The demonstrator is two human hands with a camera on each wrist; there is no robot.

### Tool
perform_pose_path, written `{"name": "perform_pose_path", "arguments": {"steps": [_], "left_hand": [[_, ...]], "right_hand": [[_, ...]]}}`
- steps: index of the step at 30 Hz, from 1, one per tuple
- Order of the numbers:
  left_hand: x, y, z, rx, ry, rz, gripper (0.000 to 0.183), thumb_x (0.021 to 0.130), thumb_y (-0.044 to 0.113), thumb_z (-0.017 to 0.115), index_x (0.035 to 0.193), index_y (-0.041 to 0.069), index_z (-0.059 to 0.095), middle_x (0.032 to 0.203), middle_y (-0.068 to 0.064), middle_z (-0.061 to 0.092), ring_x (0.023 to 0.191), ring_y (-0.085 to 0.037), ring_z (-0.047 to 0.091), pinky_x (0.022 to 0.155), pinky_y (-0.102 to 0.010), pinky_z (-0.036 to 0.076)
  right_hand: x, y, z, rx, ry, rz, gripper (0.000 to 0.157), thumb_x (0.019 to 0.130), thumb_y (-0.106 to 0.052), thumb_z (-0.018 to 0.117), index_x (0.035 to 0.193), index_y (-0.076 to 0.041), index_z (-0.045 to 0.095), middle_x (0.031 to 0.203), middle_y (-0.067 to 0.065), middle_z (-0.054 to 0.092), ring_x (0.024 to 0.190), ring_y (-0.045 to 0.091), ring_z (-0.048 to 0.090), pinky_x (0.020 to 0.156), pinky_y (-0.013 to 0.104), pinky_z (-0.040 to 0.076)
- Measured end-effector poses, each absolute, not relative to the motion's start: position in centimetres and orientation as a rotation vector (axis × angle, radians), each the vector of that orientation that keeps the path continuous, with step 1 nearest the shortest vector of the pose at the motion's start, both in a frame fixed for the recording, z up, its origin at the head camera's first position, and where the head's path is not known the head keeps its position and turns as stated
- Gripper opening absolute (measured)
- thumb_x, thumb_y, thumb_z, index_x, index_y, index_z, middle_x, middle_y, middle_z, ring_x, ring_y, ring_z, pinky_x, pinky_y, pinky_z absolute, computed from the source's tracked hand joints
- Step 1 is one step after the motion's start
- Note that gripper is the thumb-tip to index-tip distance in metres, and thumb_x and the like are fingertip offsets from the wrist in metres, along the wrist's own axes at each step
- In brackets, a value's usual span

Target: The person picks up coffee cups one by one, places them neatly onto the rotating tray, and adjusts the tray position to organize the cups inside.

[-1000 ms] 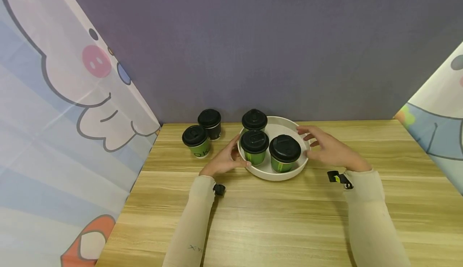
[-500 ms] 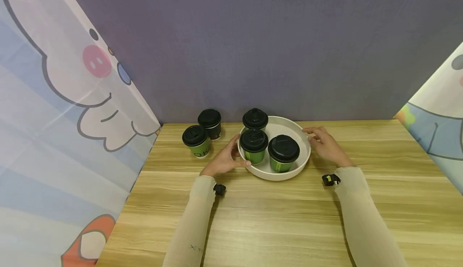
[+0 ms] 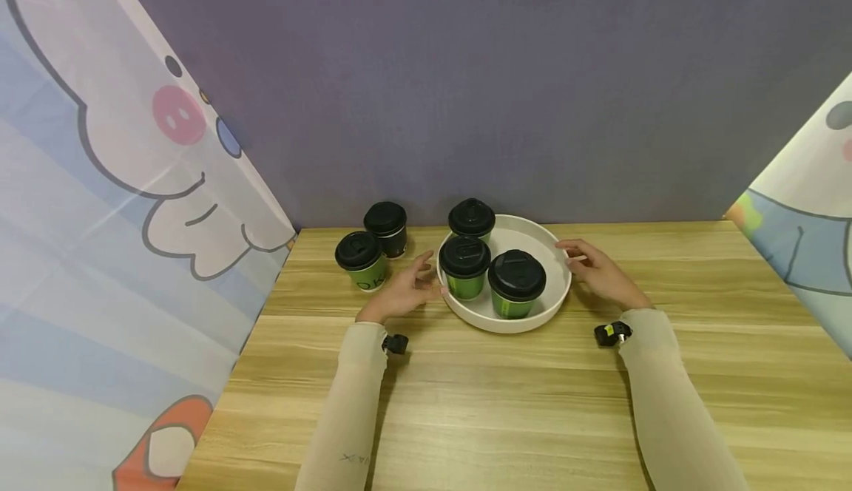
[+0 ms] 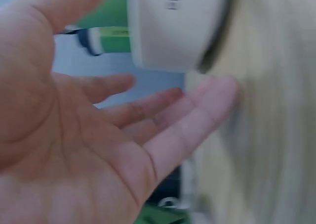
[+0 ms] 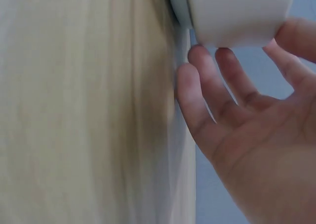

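A round white tray stands on the table against the back wall, holding three lidded paper cups. One green cup is at its left, another green cup at front centre, and a third black-lidded cup at the back. My left hand is beside the tray's left side, fingers spread and holding nothing; the left wrist view shows its palm with a gap below the tray wall. My right hand touches the tray's right side, fingertips against the wall and thumb at the rim.
Left of the tray stand a green cup marked with letters and a dark cup behind it, both with black lids. A grey partition closes off the back of the wooden table. Cartoon-printed cloth hangs at the left.
My right hand has come in to the tray's right rim. My left hand has let go of the left rim and drawn back leftward. Tray cups have shifted slightly within the tray.
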State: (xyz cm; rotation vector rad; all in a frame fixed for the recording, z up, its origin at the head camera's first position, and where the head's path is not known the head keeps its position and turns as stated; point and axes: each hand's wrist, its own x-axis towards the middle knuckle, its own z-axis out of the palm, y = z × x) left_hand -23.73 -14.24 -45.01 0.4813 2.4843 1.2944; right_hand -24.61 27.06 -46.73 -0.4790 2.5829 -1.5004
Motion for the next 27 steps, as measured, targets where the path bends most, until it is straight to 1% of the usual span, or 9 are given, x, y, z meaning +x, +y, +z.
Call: {"name": "perform_pose_path", "arguments": {"steps": [3, 8, 11, 13, 15, 17, 20, 23, 27], "left_hand": [[-23.4, -14.9, -43.9, 0.482, 2.57, 1.251, 0.07, 0.102, 0.032, 0.064, 0.161, 0.012, 0.033, 0.156, -0.023, 0.045, 0.124, -0.037, 0.064, 0.098, -0.048, 0.056], [-22.6, -15.7, -41.6, 0.467, 2.684, 1.3, 0.046, 0.106, 0.03, 0.058, 0.149, 0.013, 0.053, 0.145, -0.015, 0.059, 0.123, -0.033, 0.064, 0.098, -0.049, 0.055], [-22.3, -16.1, -40.5, 0.505, 2.729, 1.43, 0.037, 0.106, 0.027, 0.058, 0.141, 0.015, 0.061, 0.135, -0.009, 0.066, 0.118, -0.028, 0.067, 0.095, -0.046, 0.057], [-22.2, -16.5, -40.0, 0.546, 2.784, 1.538, 0.032, 0.106, 0.024, 0.059, 0.136, 0.014, 0.065, 0.128, -0.01, 0.07, 0.11, -0.025, 0.07, 0.09, -0.04, 0.059], [-22.3, -16.8, -39.8, 0.571, 2.863, 1.644, 0.028, 0.104, 0.021, 0.061, 0.13, 0.013, 0.068, 0.12, -0.011, 0.072, 0.101, -0.023, 0.071, 0.083, -0.03, 0.058], [-22.4, -17.2, -39.7, 0.56, 2.967, 1.743, 0.024, 0.103, 0.016, 0.064, 0.125, 0.011, 0.071, 0.114, -0.013, 0.074, 0.094, -0.023, 0.071, 0.077, -0.02, 0.055], [-22.5, -17.9, -39.8, 0.488, 3.137, 1.845, 0.02, 0.099, 0.009, 0.066, 0.117, 0.006, 0.074, 0.105, -0.015, 0.074, 0.086, -0.024, 0.07, 0.072, -0.013, 0.051], [-22.7, -18.7, -40.0, 0.391, 3.276, 1.871, 0.018, 0.096, 0.005, 0.068, 0.113, 0.002, 0.074, 0.104, -0.016, 0.071, 0.09, -0.029, 0.066, 0.076, -0.022, 0.052], [-22.9, -19.6, -40.4, 0.26, 3.406, 1.772, 0.025, 0.092, 0.01, 0.072, 0.117, 0.004, 0.072, 0.116, -0.018, 0.062, 0.11, -0.038, 0.053, 0.093, -0.046, 0.045]], "right_hand": [[-24.6, 27.3, -46.9, -0.486, 2.507, -1.543, 0.048, 0.109, -0.012, 0.048, 0.154, 0.0, 0.036, 0.143, 0.033, 0.046, 0.116, 0.035, 0.061, 0.082, 0.026, 0.058], [-24.5, 27.7, -47.0, -0.477, 2.466, -1.545, 0.058, 0.106, -0.014, 0.056, 0.158, -0.004, 0.032, 0.146, 0.033, 0.044, 0.122, 0.03, 0.057, 0.089, 0.024, 0.054], [-24.5, 28.0, -47.0, -0.487, 2.466, -1.514, 0.067, 0.103, -0.016, 0.062, 0.16, -0.007, 0.028, 0.149, 0.033, 0.043, 0.129, 0.039, 0.053, 0.098, 0.035, 0.05], [-24.5, 28.1, -47.0, -0.498, 2.457, -1.501, 0.072, 0.102, -0.017, 0.064, 0.162, -0.009, 0.025, 0.15, 0.034, 0.043, 0.133, 0.047, 0.049, 0.104, 0.047, 0.046], [-24.5, 28.2, -47.0, -0.505, 2.446, -1.486, 0.076, 0.101, -0.018, 0.067, 0.162, -0.01, 0.022, 0.151, 0.034, 0.042, 0.133, 0.051, 0.048, 0.106, 0.055, 0.042], [-24.4, 28.3, -47.1, -0.504, 2.428, -1.474, 0.081, 0.099, -0.018, 0.069, 0.163, -0.011, 0.02, 0.152, 0.033, 0.041, 0.133, 0.052, 0.049, 0.106, 0.053, 0.044], [-24.4, 28.3, -47.1, -0.508, 2.391, -1.464, 0.088, 0.097, -0.017, 0.072, 0.164, -0.013, 0.015, 0.154, 0.034, 0.036, 0.133, 0.053, 0.049, 0.099, 0.035, 0.05], [-24.4, 28.2, -47.1, -0.52, 2.33, -1.493, 0.094, 0.095, -0.013, 0.073, 0.164, -0.012, 0.01, 0.156, 0.036, 0.03, 0.134, 0.056, 0.046, 0.091, 0.022, 0.052], [-24.4, 28.0, -47.2, -0.526, 2.274, -1.536, 0.095, 0.094, -0.008, 0.074, 0.162, -0.01, 0.008, 0.154, 0.038, 0.027, 0.133, 0.057, 0.045, 0.088, 0.02, 0.052]]}}
